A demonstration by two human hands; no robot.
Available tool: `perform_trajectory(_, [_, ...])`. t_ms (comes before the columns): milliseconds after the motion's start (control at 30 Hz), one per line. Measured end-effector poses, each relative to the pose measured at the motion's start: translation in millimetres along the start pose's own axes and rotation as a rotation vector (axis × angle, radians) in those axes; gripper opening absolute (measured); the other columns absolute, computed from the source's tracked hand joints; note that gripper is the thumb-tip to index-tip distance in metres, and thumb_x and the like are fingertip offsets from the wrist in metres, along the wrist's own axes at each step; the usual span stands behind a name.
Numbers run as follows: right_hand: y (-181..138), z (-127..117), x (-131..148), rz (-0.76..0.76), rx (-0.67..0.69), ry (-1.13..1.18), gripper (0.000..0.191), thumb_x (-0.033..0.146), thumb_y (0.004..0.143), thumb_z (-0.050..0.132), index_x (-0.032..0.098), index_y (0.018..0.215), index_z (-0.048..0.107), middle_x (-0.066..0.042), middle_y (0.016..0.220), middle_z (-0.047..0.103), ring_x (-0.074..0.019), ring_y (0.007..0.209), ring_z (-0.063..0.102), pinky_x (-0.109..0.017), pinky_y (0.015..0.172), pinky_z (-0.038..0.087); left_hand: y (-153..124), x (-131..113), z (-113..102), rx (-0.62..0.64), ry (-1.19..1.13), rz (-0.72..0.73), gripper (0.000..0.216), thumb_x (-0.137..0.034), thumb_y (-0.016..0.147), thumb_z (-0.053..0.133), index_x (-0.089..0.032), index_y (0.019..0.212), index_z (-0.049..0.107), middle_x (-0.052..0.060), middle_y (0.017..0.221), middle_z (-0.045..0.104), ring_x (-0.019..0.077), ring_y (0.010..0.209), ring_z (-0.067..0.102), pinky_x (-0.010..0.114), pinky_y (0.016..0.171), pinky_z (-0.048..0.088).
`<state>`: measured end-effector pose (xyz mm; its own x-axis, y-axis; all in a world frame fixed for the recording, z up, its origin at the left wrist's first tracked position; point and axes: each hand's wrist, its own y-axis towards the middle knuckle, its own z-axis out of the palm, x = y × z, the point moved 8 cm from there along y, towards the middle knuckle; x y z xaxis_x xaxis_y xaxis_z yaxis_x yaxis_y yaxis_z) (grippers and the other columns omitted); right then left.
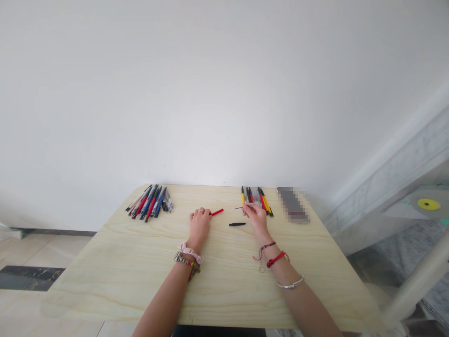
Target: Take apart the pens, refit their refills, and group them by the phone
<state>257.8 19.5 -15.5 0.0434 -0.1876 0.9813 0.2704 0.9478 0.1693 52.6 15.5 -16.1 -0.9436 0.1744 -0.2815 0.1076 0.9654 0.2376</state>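
Closed around one end of a red pen barrel (217,212), my left hand (199,224) rests near the middle of the table. The barrel's free end points right. My right hand (257,219) pinches a thin pen refill (239,208), whose dark tip sticks out to the left towards the barrel without touching it. Between the hands, a short black pen part (237,224) lies loose on the wood. Behind my right hand is a group of yellow, red and black pens (265,201) with clear pieces among them, partly hidden by the fingers.
The pale wooden table (140,271) stands against a white wall (224,93). At its back left lies a pile of pens (149,203) in red, blue and black, with clear wrapping beside it. A blurred dark flat object (293,206) lies at the back right.
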Motion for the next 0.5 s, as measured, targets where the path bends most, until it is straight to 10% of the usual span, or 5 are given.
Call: perform_trajectory(500, [-1.6,3.0,0.0,0.012,0.033,-0.036,0.026,0.038,0.057,0.064,0.015,0.068,0.061,-0.003,0.057,0.061,-0.0131,0.048,0.053,-0.026,0.046,0.041,2.8,-8.2,0.2,0.009,-0.327,0.090,0.019,-0.015,0.078,0.043,-0.022,0.091,0.055,0.003,0.090,0.059,0.0158,0.084,0.054,0.031,0.077,0.035])
